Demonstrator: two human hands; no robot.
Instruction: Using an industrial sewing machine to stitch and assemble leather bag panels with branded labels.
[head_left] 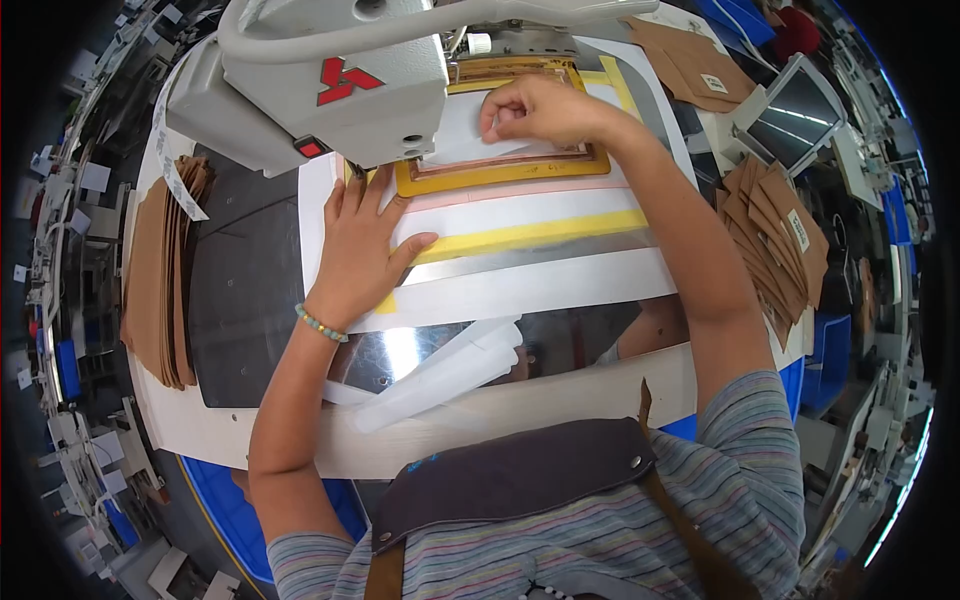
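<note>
My left hand (360, 235) lies flat on a white sheet (320, 210), its fingers spread and its thumb out toward a yellow strip (540, 237). Its fingertips reach the left side of a yellow rectangular frame (500, 181), beneath the grey sewing machine head (390, 90). Above that frame, my right hand (545, 112) is curled, thumb and fingers pinched together. Whatever it pinches, if anything, is too small to tell. Just under it, white material (460, 125) fills the frame's opening. A beaded bracelet (322, 325) circles my left wrist.
Brown flat pieces are stacked on the left (160, 280); more brown pieces (770, 235) lie at the right. A screen (795, 112) stands far right. Thin white curved strips (440, 375) lie on a shiny metal plate (570, 345) near the table's front edge (560, 400).
</note>
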